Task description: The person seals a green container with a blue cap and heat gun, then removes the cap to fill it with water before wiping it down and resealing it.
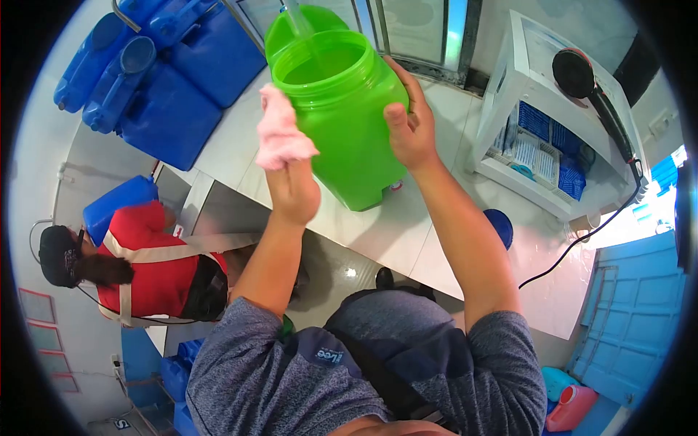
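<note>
A bright green plastic water container [352, 138] with a wide open mouth stands on the white tiled counter [429, 182], tilted in my view. My left hand [293, 190] holds a pink cloth [280, 132] against the container's left side, and the cloth hides most of the fingers. On the opposite side, my right hand [414, 127] grips the container, its fingers reaching round the back and its thumb raised. Something clear [297, 20], a tube or a stream of water, enters the mouth from above. Another green rounded part [280, 33] shows behind the mouth.
Several blue jugs [171, 109] stand at the back left. Below them, a co-worker in red [149, 251] is beside another blue container [120, 207]. On the right are a white shelf unit [523, 174], a corded heat gun or dryer [592, 91] and a blue cap [499, 227].
</note>
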`<state>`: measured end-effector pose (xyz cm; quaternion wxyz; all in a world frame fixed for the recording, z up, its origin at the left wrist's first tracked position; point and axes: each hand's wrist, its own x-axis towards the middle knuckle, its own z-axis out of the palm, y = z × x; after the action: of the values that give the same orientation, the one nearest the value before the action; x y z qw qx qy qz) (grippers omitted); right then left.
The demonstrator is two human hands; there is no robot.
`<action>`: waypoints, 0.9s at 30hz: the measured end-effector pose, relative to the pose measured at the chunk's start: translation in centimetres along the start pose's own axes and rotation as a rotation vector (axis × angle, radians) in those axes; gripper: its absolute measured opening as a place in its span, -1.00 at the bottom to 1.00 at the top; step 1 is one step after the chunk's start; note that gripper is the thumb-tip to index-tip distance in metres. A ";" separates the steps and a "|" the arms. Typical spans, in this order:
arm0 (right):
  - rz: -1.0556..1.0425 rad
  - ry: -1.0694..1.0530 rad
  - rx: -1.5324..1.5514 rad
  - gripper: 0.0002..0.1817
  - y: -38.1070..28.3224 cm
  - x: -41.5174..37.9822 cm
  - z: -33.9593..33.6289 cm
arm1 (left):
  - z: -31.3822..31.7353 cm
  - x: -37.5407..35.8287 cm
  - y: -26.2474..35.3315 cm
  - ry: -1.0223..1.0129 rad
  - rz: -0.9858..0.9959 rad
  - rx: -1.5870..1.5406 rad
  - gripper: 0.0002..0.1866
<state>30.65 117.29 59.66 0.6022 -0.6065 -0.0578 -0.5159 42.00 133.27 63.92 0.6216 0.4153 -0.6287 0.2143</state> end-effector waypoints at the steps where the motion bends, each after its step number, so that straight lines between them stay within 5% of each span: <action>1: -0.006 -0.007 -0.008 -0.07 -0.1 0.0 0.1 | -0.2 0.2 1.4 -0.142 0.023 0.101 -0.87; 7: -0.142 0.071 -0.830 -0.24 -3.8 -2.7 -1.2 | 2.0 -0.6 8.4 -0.288 -0.123 0.382 -0.79; 9: 0.237 0.045 -0.166 -0.37 -4.8 -6.6 -1.4 | 3.1 -1.1 9.7 -0.297 -0.199 0.130 -0.70; 10: 0.243 0.043 -0.163 -0.37 -6.5 -7.9 -1.0 | 3.9 -1.0 10.3 -0.359 -0.265 0.055 -0.63; 12: 1.032 0.365 0.586 -0.56 -10.4 -9.1 -0.3 | 5.1 -0.6 10.9 -0.475 -0.383 -0.028 -0.55; 14: 0.755 0.321 0.615 -0.65 -8.4 -11.7 -0.8 | 5.6 -0.1 10.8 -0.789 -0.324 0.049 -0.54; 15: 0.766 0.138 0.675 -0.65 -6.8 -11.9 -2.3 | 5.6 0.1 10.6 -1.043 -0.207 0.138 -0.54; 16: 0.769 -0.051 0.720 -0.66 -5.2 -12.2 -3.9 | 4.8 0.7 10.7 -1.048 -0.201 0.136 -0.54; 18: 0.848 0.473 0.772 -0.59 -3.4 -13.6 -5.2 | 1.6 2.5 11.2 -0.967 -0.361 0.057 -0.54; 19: 0.799 0.523 0.670 -0.59 -3.9 -12.4 -5.6 | 0.3 3.0 10.7 -0.716 -0.322 0.174 -0.58; 21: 0.590 0.415 0.385 -0.58 -5.8 -8.8 -4.7 | -2.3 3.7 7.7 -0.233 -0.259 0.287 -0.65; 23: 0.307 0.271 0.056 -0.57 -6.7 -5.6 -2.2 | -2.8 4.3 3.5 -0.032 -0.420 0.144 -0.39; 27: -0.192 0.206 -0.445 -0.55 -3.9 0.5 2.4 | -1.5 1.7 0.1 -0.091 -0.536 -0.015 -0.19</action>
<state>29.50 119.97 63.28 0.4049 -0.6602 0.0615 -0.6296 43.01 134.10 65.82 0.6303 0.5715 -0.5252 0.0186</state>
